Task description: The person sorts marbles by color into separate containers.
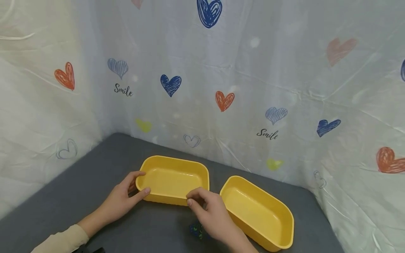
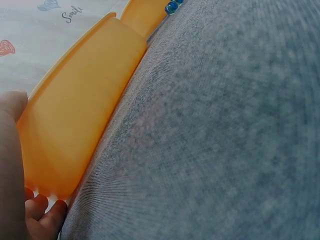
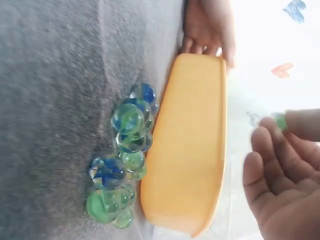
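My left hand (image 1: 122,193) holds the left end of a yellow plastic bin (image 1: 171,181), thumb at the front rim and fingers around the end. In the right wrist view, my right hand (image 3: 285,175) pinches a green glass marble (image 3: 279,121) between thumb and forefinger. From the head view this hand is over the bin's front right corner, and the marble is hidden by the fingers. A cluster of blue and green marbles (image 3: 127,120) lies on the grey cloth in front of the bin, partly covered by my right hand in the head view.
A second yellow bin (image 1: 256,211) stands angled to the right, beside my right forearm, with its bare floor showing. Grey cloth (image 1: 152,228) covers the table. A white curtain (image 1: 196,116) printed with hearts hangs behind and along the sides.
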Available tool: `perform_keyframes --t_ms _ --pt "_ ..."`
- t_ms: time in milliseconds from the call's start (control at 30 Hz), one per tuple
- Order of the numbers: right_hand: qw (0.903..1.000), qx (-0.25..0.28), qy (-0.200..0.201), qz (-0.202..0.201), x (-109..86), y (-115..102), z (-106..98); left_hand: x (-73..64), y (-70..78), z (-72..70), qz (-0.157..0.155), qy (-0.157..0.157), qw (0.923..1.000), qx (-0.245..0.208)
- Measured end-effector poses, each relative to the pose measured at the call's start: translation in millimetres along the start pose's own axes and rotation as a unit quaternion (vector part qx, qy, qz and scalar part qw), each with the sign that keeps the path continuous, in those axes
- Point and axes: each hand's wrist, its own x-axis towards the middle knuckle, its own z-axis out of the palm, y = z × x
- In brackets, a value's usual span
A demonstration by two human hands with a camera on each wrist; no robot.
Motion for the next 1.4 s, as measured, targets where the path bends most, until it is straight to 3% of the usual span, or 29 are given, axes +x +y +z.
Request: perform_keyframes --t_ms 167,300,800,1400 --pt "0.9956 0.032 0.076 0.045 10.8 9 -3 0.4 -0.3 1.3 0.002 -0.005 1.0000 -0.005" --pt "0.9903 0.056 0.103 0.074 20.4 19 -4 0.6 1.3 0.0 0.000 -0.010 0.9999 -0.011" --pt "0.9870 0.038 0.122 0.097 34.4 41 -1 1.7 -1.9 -1.0 -0.015 -0.017 0.9997 0.006" --pt "0.9885 0.009 0.121 0.090 33.9 43 0 3.2 -1.9 -1.5 -0.019 -0.014 0.9997 0.011"
